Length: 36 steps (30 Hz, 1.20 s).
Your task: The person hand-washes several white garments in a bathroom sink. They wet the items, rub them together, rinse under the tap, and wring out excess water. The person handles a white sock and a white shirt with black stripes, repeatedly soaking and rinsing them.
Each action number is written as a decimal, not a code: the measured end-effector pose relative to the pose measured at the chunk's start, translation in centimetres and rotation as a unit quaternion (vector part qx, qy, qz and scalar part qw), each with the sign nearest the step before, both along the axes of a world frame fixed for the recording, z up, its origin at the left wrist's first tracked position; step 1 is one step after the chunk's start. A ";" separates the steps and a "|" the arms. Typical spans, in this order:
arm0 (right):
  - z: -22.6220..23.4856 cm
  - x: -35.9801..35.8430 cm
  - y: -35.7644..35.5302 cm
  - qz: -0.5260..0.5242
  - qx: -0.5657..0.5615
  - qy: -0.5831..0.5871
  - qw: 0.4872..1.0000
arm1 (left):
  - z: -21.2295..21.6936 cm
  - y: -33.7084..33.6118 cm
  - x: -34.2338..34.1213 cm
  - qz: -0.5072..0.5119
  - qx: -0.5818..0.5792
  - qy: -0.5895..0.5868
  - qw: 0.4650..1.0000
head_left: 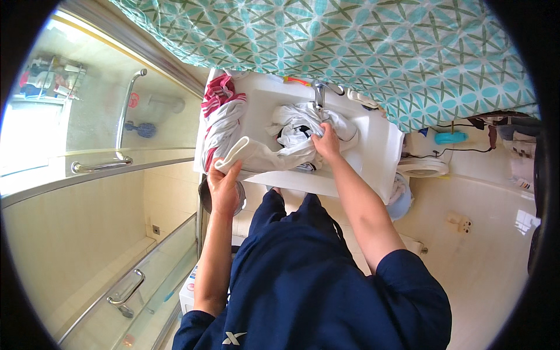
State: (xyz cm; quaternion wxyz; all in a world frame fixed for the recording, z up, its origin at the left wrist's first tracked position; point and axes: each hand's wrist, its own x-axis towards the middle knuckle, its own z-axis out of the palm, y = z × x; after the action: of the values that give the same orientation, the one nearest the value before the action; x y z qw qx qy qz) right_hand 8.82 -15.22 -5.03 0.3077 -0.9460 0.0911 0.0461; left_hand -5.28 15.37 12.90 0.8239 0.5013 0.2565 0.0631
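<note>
Biggest worry here is the white cloth [256, 156]: most of it is bunched in the sink [372, 154] under the tap [319, 96], but one thick-edged end is stretched out left to the near rim. If your left hand [223, 188] slips, I'd guess that end could flop over the near edge toward the bin [241, 199]. Yank too hard and the whole heap might follow. The striped cloth [224, 114] on the far left side is also super close, so a careless sideways elbow or wrist could knock it off.

Pose-wise, your left arm [212, 256] reaches almost straight forward, thumb and fingers pinched on that end. Your right arm [361, 201] slants forward and left over the rim, and your right hand [326, 142] has its grip closed on the bunched part. Can't really tell whether your left fingers also touch the striped one; too bunched there.
</note>
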 end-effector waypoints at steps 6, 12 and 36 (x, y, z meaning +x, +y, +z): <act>-3.0 -0.4 -0.8 -0.030 0.001 0.047 0.998 | 3.3 3.8 -1.1 0.025 0.007 -0.023 0.999; 2.0 -3.9 -3.8 -0.032 0.281 0.106 0.953 | 5.8 5.9 -0.5 0.028 0.015 -0.108 0.994; 39.0 -0.6 -7.8 0.160 0.396 -0.077 0.901 | 2.7 -1.2 0.3 0.091 -0.014 0.017 0.996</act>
State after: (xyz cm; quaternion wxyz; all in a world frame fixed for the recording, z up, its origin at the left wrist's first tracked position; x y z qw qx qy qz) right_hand 8.23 -23.01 33.92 0.6518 -0.7482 -0.1114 0.0538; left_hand -5.01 14.17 15.61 0.8176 0.4649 0.3157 0.1259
